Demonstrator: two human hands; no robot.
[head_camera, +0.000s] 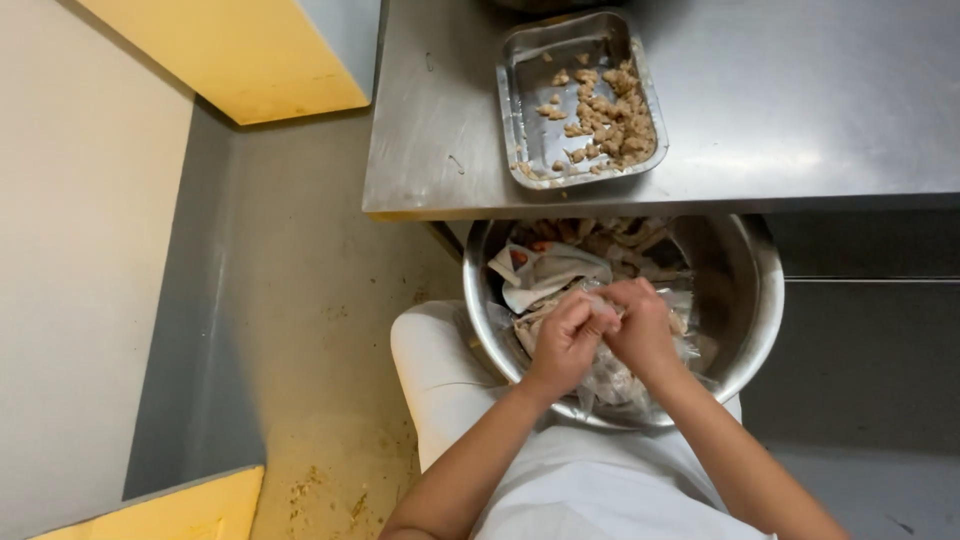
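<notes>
Left hand (566, 340) and right hand (640, 330): fingertips meet, both grips narrow, pinched on one small pale morsel (607, 312); exact kind too small to tell. One steel bowl (752, 300) directly below grip, resting on lap, likely placed to catch scraps; holds clear plastic bags (610, 380) and crumpled paper (545, 272). Beyond grip, on steel tabletop (800, 110): one rectangular tray (520, 95) carrying many brownish pieces (605, 125), heaped toward its right side, kept within reach.

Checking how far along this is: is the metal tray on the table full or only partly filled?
Partly filled. The tray holds pale pieces heaped toward its right side; its left half is mostly bare metal.
</notes>
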